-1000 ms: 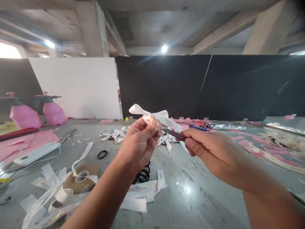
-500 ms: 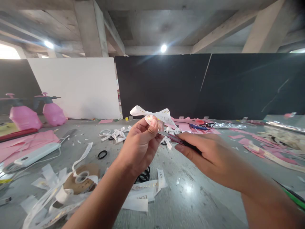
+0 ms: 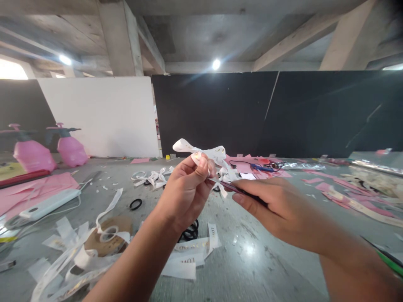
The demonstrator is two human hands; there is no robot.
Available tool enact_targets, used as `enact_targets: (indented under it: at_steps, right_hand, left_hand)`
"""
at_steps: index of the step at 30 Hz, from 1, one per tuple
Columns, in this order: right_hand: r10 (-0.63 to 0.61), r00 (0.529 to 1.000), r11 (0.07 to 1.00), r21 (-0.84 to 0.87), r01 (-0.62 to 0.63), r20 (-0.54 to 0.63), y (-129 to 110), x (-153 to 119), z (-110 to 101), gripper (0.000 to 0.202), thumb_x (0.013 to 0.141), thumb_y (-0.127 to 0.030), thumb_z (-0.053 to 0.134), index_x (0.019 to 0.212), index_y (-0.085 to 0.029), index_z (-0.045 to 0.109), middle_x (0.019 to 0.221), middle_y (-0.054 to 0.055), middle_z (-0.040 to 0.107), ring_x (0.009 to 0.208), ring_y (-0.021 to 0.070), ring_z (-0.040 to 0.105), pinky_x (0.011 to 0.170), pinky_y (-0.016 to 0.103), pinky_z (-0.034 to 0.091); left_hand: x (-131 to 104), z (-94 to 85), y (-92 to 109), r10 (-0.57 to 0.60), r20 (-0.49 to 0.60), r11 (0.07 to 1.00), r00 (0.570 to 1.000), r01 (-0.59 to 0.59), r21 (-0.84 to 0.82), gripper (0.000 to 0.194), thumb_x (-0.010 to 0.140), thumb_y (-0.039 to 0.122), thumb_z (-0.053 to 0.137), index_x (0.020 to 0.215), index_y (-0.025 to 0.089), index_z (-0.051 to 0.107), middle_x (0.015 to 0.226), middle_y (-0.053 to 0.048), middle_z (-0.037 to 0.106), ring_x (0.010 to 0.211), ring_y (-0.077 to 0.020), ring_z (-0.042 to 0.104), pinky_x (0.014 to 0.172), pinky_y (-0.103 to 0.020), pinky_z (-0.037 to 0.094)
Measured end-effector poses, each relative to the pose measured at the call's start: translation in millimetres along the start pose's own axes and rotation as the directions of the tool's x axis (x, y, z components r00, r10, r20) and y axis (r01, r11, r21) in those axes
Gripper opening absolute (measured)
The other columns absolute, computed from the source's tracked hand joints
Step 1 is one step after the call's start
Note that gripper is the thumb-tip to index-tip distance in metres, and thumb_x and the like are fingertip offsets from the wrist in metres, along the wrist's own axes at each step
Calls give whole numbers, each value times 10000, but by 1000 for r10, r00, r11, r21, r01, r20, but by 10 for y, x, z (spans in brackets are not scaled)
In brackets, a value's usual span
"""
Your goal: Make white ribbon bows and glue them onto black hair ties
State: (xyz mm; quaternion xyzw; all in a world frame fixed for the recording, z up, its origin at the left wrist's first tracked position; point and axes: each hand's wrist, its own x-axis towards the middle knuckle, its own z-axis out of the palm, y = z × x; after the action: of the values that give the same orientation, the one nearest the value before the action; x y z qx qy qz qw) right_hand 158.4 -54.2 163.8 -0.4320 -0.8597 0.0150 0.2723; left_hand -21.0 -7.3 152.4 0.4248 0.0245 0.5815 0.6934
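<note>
Above the table's middle, my left hand (image 3: 190,180) pinches a white ribbon bow (image 3: 215,153) with gold print between thumb and fingers. The bow's loops spread to both sides, and a tail hangs at the right. My right hand (image 3: 264,199) grips a slim dark tool (image 3: 232,187) with a purplish tint; its kind is not clear. The tool's tip points left and lies close to my left fingertips, under the bow. The fingers hide whether it touches the ribbon. Behind my hands lies a pile of white bows (image 3: 154,178).
Ribbon strips (image 3: 185,256) and black elastic rings (image 3: 135,204) lie near my left arm. A ribbon roll (image 3: 108,235) sits at lower left. Farther left are a white power strip (image 3: 52,203) and pink spray bottles (image 3: 71,149). Pink scraps (image 3: 343,193) lie at right.
The tool in my right hand has swung slightly, its tip now nearer my left fingers. My left hand and the bow have hardly moved.
</note>
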Motion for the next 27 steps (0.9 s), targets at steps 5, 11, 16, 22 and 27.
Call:
enact_targets:
  at_steps: [5,11,16,22,27]
  right_hand:
    - [17,1000,1000,6,-17,13,-1,-10,-15,314,1017,-390,400,944,-204,643,617,-41,573,512,105,458,503,270,335]
    - [36,999,999,5,-36,33,1,-5,-2,332,1020,-396,388,954,-201,648,586,-45,541,492,104,442,490,271,317]
    - [29,999,999,32,-30,43,-13,-3,0,339,1022,-382,387,875,-188,624,578,-40,515,487,101,421,486,264,310]
    - [72,995,997,35,-75,70,-35,-16,-29,368,1023,-387,370,793,-190,580,581,-32,517,501,106,427,490,266,311]
    - [78,992,996,39,-82,94,-20,-18,-47,403,1023,-413,354,744,-190,540,572,-32,491,496,105,405,481,269,304]
  left_hand:
    - [2,-21,4,-10,22,1000,1000,10,6,133,874,110,646,743,124,628,686,1,510,677,-92,468,675,-181,414]
    - [3,-18,7,-9,24,1000,1000,9,11,130,848,125,687,734,131,624,690,5,514,684,-93,473,694,-192,420]
    - [-2,7,4,-7,19,1000,1000,7,19,137,836,129,701,723,130,622,677,9,509,672,-93,468,682,-196,417]
    - [-7,3,4,-12,13,999,1000,12,39,138,825,146,718,722,135,626,682,9,498,670,-93,463,681,-196,410]
    - [-11,-3,8,-10,9,998,1000,9,62,138,827,156,714,722,147,624,678,11,499,657,-95,456,666,-206,400]
